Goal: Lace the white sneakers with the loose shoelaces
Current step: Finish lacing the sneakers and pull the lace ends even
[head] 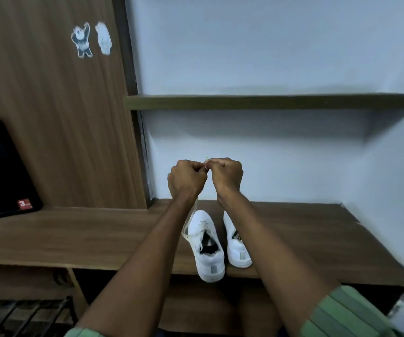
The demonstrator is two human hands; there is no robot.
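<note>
The brown wood-grain counter (305,234) carries two white low-top sneakers (208,249) side by side at its front edge; the left sneaker appears partly laced, and the right one's lacing is hidden. Above the sneakers, the left hand (186,178) and right hand (227,175) meet, fingers curled, pinching the thin white shoelace (191,215) rising from the left sneaker.

Two white sneakers (209,242) with grey heel tabs sit on a brown wood-grain worktop (74,237). The wall (269,45) is pale blue-white, the sleeves (342,310) green, and the panda sticker (82,40) black-and-white.
</note>
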